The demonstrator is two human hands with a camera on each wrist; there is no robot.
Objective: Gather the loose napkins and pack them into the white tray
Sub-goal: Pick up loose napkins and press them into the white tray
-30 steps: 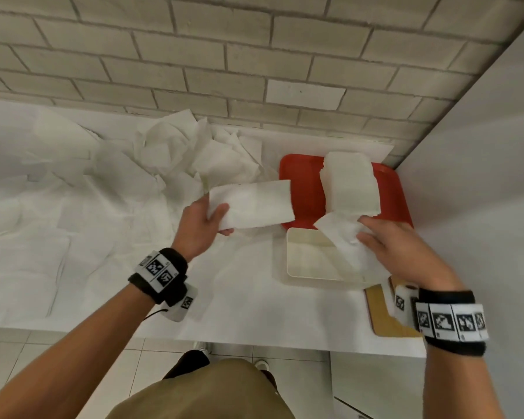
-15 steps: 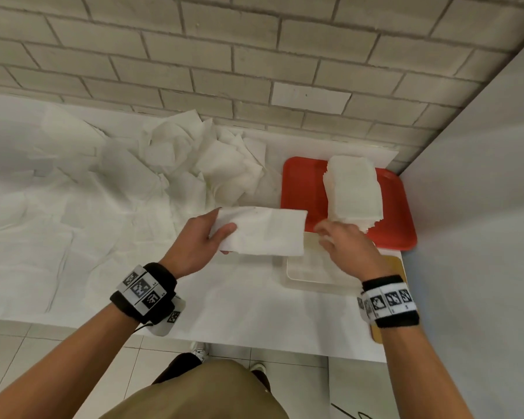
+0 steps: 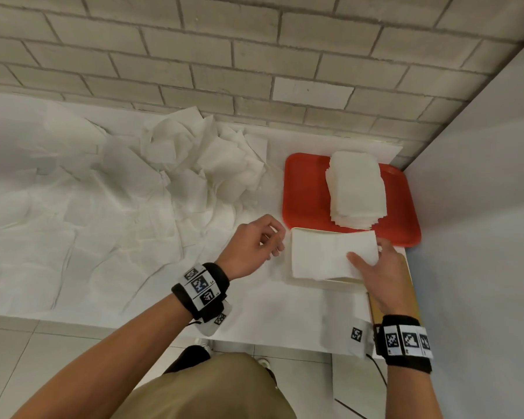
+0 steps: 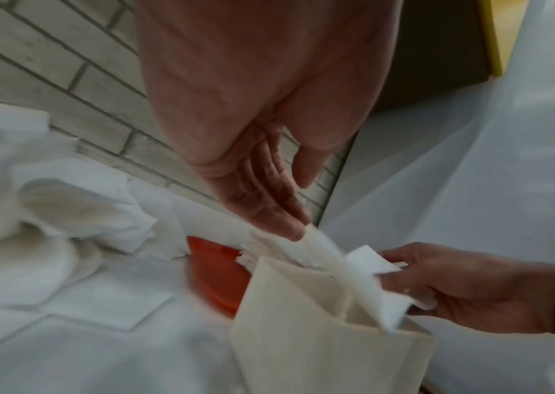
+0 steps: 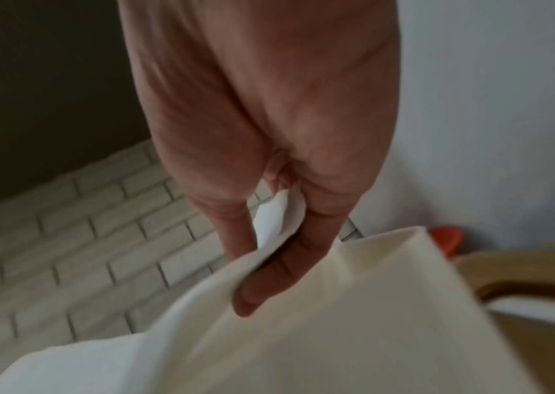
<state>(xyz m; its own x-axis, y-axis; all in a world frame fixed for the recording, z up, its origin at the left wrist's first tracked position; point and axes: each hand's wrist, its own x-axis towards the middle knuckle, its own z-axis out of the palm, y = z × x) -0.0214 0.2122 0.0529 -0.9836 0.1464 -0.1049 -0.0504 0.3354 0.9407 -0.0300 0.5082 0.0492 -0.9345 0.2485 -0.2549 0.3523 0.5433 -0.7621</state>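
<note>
Napkin [image 3: 324, 255] lying over white tray [image 3: 342, 281], right between hands. Right hand [image 3: 381, 276] pinching its right edge, thumb on top. Left hand [image 3: 251, 249] just left of tray, fingers loosely curled, holding nothing, fingertips maybe brushing napkin edge in left wrist view, too blurry to say.

Progress, my guess: early. Big loose pile [image 3: 176, 164] beyond left hand not gathered yet. Neat stack [image 3: 356, 189] on red tray [image 3: 303, 189] beyond right hand.

Tray inside hidden under napkin, so can't tell how many already packed. Wrist views smeared.
</note>
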